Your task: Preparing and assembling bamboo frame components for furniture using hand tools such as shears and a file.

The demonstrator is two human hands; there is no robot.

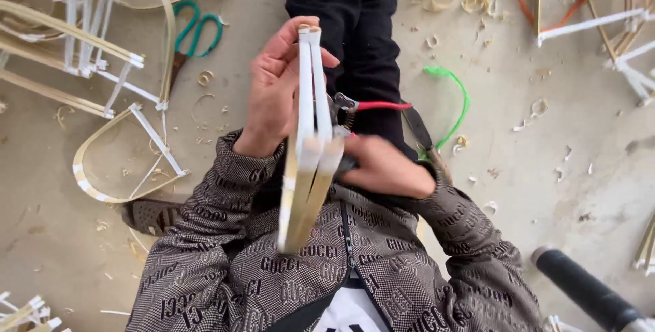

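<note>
- Left hand point(273, 93): raised in front of the chest, fingers curled round the upper part of a bundle of bamboo strips point(308, 141); thumb side faces the camera, fingertips press the white-wrapped top end.
- Bamboo strips: held nearly upright, slightly tilted, top end near the fingertips, bare yellowish lower end over the patterned jacket point(273, 270).
- Right hand point(385, 167): closed into a fist just right of the strips, low near the lap; grips a tool with red handles point(372, 106), whose metal head sits just beside the strips. Whether the tool touches the strips, cannot tell.
- Floor point(518, 189): concrete, scattered with shavings.
- Green-handled scissors point(196, 28) lie upper left, near bent bamboo frames point(102, 66) wrapped in white tape.
- Green cord point(454, 96) lies right of the dark trouser leg.
</note>
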